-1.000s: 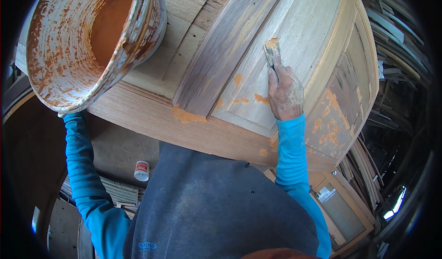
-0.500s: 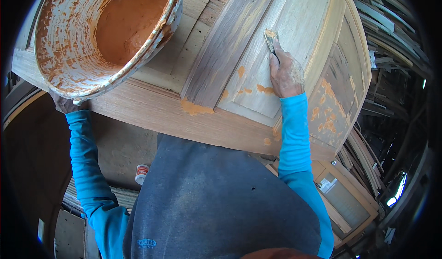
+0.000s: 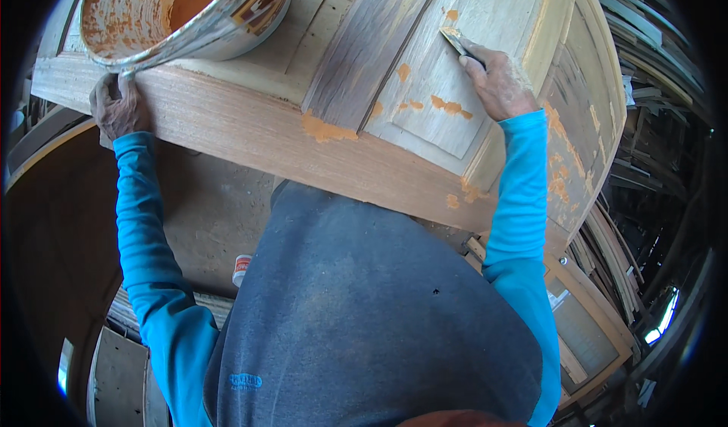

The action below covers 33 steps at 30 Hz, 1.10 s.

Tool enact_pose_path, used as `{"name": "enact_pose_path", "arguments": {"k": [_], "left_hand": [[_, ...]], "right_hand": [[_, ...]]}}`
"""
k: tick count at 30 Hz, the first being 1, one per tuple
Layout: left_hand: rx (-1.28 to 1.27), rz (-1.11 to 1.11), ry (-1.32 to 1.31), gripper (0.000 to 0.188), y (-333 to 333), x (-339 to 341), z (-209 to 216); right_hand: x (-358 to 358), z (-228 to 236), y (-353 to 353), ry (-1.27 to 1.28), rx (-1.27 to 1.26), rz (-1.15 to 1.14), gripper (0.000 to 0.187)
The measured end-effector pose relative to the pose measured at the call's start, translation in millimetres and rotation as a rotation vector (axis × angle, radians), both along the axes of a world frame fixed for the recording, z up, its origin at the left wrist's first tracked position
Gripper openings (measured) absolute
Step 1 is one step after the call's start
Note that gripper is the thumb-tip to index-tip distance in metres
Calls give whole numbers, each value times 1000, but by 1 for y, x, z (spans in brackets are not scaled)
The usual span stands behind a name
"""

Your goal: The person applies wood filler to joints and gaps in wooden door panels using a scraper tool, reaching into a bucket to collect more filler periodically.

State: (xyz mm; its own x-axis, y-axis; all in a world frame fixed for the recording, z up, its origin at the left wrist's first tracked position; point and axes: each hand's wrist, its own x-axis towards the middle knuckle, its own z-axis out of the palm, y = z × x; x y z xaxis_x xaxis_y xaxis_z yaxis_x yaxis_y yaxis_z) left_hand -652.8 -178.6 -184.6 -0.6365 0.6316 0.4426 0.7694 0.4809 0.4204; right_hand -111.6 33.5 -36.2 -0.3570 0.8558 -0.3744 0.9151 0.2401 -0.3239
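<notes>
My right hand (image 3: pixel 504 84) is closed round a putty knife (image 3: pixel 455 42), its blade against the pale panel of a wooden door (image 3: pixel 227 116). Just beyond the blade sits a small patch of orange filler (image 3: pixel 452 15). More orange smears (image 3: pixel 450 107) dot the panel nearer to me. On the left, a large white bucket (image 3: pixel 241 42), smeared with orange filler inside, leans toward me over the door's edge. My left hand (image 3: pixel 121 108) is closed at the bucket's lower rim, where its handle seems to attach; the fingertips are partly hidden there.
Stacked timber strips (image 3: pixel 660 70) lie along the right. A framed panel with a pane (image 3: pixel 580 336) stands low at the right. Below the door, a small white and red tub (image 3: pixel 241 269) is on the floor (image 3: pixel 205 215). A curved brown board (image 3: pixel 61 237) borders the left.
My right hand has drawn the knife a little to the right, and a filler patch now shows beyond the blade. The bucket's tilt shows differently, and more of my left hand is visible.
</notes>
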Motion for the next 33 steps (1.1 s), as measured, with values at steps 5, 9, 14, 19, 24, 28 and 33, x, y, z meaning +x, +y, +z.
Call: {"name": "enact_pose_path", "arguments": {"k": [5,9,14,19,24,28,33], "left_hand": [[-21,38,10,30,3,9,10],[-28,58,-22,33,7,14,14],[5,51,-40,30,5,7,7],[-26,40,-6,27,8,5,6],[-23,20,9,25,7,3,7],[-34,36,-26,25,7,5,7],[-36,25,0,24,5,-1,3]], "right_hand": [[13,12,-54,357,-215,-258,45],[52,0,-91,480,-228,-339,47],[87,-6,-113,465,-169,-358,45],[87,-2,-118,491,-157,-368,46],[86,-2,-114,489,-84,-341,48],[88,-7,-110,549,-85,-356,49],[88,-13,-113,605,-150,-409,48]]}}
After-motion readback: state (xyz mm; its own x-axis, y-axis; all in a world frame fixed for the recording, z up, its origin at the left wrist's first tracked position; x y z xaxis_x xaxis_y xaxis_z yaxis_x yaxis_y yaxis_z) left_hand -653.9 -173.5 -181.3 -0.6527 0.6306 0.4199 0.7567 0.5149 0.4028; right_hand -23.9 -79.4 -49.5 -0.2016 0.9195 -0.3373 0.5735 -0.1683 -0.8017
